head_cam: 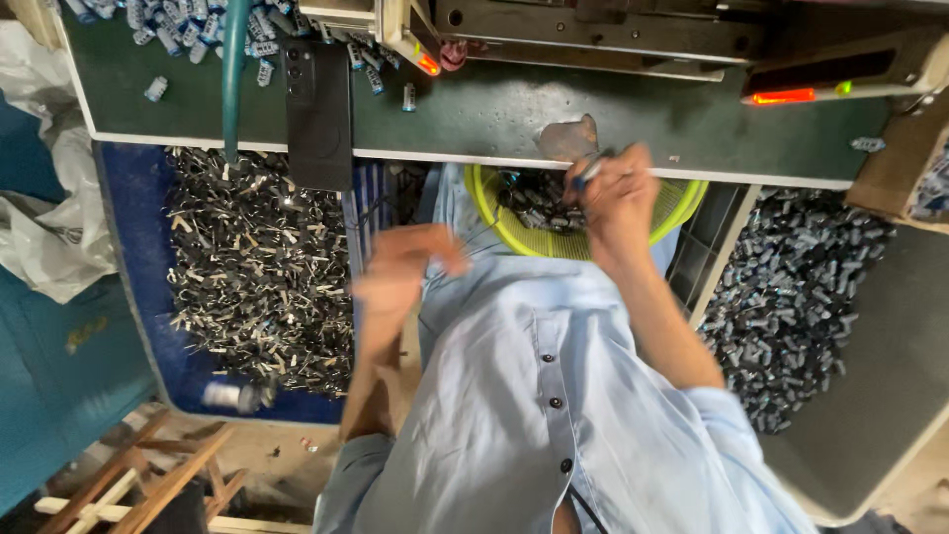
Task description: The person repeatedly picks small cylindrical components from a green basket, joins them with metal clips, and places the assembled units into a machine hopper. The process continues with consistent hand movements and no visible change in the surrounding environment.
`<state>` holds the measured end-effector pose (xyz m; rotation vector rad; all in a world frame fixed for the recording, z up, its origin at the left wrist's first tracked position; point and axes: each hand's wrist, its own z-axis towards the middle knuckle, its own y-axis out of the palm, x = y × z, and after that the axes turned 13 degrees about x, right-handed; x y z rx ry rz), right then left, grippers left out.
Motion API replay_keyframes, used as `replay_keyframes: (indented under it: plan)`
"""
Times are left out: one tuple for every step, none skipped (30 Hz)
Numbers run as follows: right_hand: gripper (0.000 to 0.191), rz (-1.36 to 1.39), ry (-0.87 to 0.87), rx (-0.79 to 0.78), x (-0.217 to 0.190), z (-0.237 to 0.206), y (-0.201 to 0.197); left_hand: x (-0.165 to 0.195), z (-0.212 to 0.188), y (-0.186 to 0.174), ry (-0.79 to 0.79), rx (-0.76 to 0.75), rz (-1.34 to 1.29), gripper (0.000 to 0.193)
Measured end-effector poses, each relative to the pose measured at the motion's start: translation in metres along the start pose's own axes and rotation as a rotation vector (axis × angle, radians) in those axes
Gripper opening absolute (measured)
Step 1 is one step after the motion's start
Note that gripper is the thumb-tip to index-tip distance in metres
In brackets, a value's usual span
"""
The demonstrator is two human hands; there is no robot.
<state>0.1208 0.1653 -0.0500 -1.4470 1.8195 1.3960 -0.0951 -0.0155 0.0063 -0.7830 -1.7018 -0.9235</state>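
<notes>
Covering a green workbench point(514, 119), small parts, blue bin point(129, 257) below, wooden floor

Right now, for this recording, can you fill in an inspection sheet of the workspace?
Surface: dark green bench top with a white edge.
Job's things: yellow mesh basket of small dark parts; small dark part with blue tip.
Clutter: black phone; blue-white cylinders; blue bin of dark clips; grey tray of dark cylinders.
Grippers: right hand pinches the part over the basket; left hand blurred, apparently empty.
Cables: teal hose.
Surroundings: machine with orange lights; white plastic sheeting.
</notes>
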Motion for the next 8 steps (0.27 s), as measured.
replay_keyframes:
  plan:
    - [0.031, -0.025, -0.166, -0.052, -0.009, 0.006, 0.005, -0.015, 0.006, 0.010, 0.023, -0.044, 0.202, 0.048]
    - [0.039, -0.052, -0.335, -0.100, -0.019, 0.016, 0.009, -0.031, 0.012, 0.026, 0.048, -0.097, 0.403, 0.028]
    - [0.036, -0.209, -0.513, -0.084, -0.031, 0.026, 0.011, -0.045, 0.016, 0.040, 0.175, -0.095, 0.608, 0.024]
    - [0.033, -0.373, -0.686, -0.069, -0.042, 0.038, 0.013, -0.057, 0.018, 0.055, 0.305, -0.090, 0.808, 0.021]
    - [0.032, -0.570, -1.036, -0.024, -0.048, 0.056, 0.022, -0.066, 0.023, 0.064, 0.315, -0.123, 0.874, 0.020]
    - [0.032, -0.771, -1.387, 0.019, -0.055, 0.075, 0.033, -0.072, 0.031, 0.072, 0.333, -0.152, 0.940, 0.019]
    - [0.029, -0.950, -1.472, -0.076, -0.063, 0.090, 0.040, -0.076, 0.035, 0.079, 0.350, -0.179, 1.006, 0.018]
    - [0.029, -1.129, -1.552, -0.174, -0.072, 0.105, 0.046, -0.077, 0.040, 0.084, 0.384, -0.208, 1.107, 0.020]
